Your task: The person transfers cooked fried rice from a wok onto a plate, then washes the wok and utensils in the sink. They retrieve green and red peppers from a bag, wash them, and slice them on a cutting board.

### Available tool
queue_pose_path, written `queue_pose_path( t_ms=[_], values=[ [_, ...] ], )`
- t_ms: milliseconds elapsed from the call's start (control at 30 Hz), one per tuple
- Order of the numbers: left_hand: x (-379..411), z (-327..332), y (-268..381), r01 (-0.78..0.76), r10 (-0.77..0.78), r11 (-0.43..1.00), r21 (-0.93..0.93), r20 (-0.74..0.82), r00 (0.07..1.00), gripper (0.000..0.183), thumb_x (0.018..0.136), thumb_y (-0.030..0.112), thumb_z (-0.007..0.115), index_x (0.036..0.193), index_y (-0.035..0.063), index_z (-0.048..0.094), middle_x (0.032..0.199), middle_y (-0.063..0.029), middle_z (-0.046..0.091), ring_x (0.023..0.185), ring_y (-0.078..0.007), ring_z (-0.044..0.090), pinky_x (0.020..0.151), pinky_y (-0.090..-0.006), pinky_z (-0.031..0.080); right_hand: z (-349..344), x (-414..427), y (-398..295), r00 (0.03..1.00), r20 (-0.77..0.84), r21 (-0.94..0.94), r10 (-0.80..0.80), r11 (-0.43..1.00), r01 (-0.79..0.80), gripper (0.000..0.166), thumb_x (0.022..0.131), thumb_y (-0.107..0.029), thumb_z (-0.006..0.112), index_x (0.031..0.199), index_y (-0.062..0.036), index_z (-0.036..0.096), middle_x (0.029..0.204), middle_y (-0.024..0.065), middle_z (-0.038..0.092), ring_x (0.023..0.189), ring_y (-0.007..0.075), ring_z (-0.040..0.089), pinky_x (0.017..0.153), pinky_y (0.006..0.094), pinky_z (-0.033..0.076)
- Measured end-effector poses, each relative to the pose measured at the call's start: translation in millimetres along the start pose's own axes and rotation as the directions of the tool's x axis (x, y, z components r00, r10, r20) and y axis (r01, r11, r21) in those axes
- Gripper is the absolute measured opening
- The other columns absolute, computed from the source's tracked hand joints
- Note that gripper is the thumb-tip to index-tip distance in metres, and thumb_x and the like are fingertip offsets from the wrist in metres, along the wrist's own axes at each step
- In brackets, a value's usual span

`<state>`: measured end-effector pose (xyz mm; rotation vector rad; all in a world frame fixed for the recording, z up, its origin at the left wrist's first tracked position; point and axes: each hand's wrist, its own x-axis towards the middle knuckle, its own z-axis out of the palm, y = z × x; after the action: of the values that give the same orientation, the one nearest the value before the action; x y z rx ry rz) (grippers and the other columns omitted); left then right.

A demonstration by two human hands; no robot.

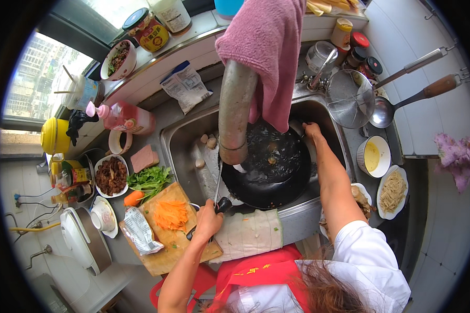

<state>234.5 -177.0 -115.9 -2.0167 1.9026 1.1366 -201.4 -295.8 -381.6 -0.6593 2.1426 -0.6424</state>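
A black wok [267, 172] with water and a few food scraps inside rests in the steel sink [182, 146]. My right hand [312, 130] is at the wok's right rim, its fingers curled over the edge and the fingertips partly hidden. On the near left, my left hand [209, 221] is closed around a slim metal-shafted utensil [218, 182], whose kind I cannot tell. A black knob-like handle end [223, 204] shows beside that fist. Just left of it, shredded carrot [170, 215] lies on a wooden cutting board [158, 266]. Sliced pale melon [248, 231] lies at the sink's front edge.
A curved metal pipe [237, 101] with a pink towel [266, 47] hangs over the wok. Garlic [210, 143] sits in the sink's left part. A strainer [350, 98] and ladle [383, 111] hang at right, above a bowl of egg [372, 155]. Coriander [150, 182] lies left.
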Motion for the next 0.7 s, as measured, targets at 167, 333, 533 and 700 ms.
queue_pose_path(
  t_ms=[167,333,533,700],
  values=[
    [6,2,2,-0.060,0.048,0.973,0.224,0.058,0.997,0.033,0.070,0.013,0.066,0.089,-0.0046,0.046,0.080,-0.0262,0.060,0.080,-0.0428,0.058,0.069,-0.0487,0.045,7,29,27,1.000,-0.003,0.147,-0.018,0.989,0.019,0.054,0.082,-0.025,0.062,0.126,0.0022,0.043,0.103,0.0136,0.060,0.084,0.0207,0.057,0.074,0.0320,0.046],
    [-1,-15,-2,0.044,-0.061,0.985,0.169,0.099,0.993,0.036,0.074,0.020,0.067,0.090,-0.0033,0.044,0.079,-0.0254,0.060,0.079,-0.0427,0.058,0.068,-0.0489,0.045,1,7,0,0.995,0.103,0.248,0.005,0.968,-0.031,0.051,0.084,-0.022,0.061,0.126,0.0008,0.044,0.088,0.0093,0.061,0.066,0.0153,0.052,0.060,0.0296,0.043],
    [-17,-69,12,0.060,-0.073,0.996,0.065,0.224,0.972,0.044,0.075,0.028,0.068,0.093,-0.0039,0.044,0.075,-0.0207,0.056,0.072,-0.0343,0.057,0.065,-0.0413,0.043,-45,-10,-24,0.983,0.183,-0.279,-0.019,0.958,0.071,0.041,0.084,-0.017,0.061,0.121,-0.0046,0.050,0.083,0.0077,0.060,0.062,0.0146,0.050,0.051,0.0308,0.042],
    [-36,-94,-4,0.024,0.002,0.996,-0.091,0.272,0.962,0.049,0.073,0.026,0.070,0.106,-0.0022,0.048,0.072,-0.0110,0.054,0.067,-0.0223,0.055,0.062,-0.0351,0.043,-68,-31,-57,0.974,0.197,0.048,0.108,0.992,-0.120,0.010,0.084,-0.011,0.060,0.089,-0.0033,0.058,0.067,0.0072,0.057,0.052,0.0158,0.051,0.042,0.0329,0.039]
  ],
)
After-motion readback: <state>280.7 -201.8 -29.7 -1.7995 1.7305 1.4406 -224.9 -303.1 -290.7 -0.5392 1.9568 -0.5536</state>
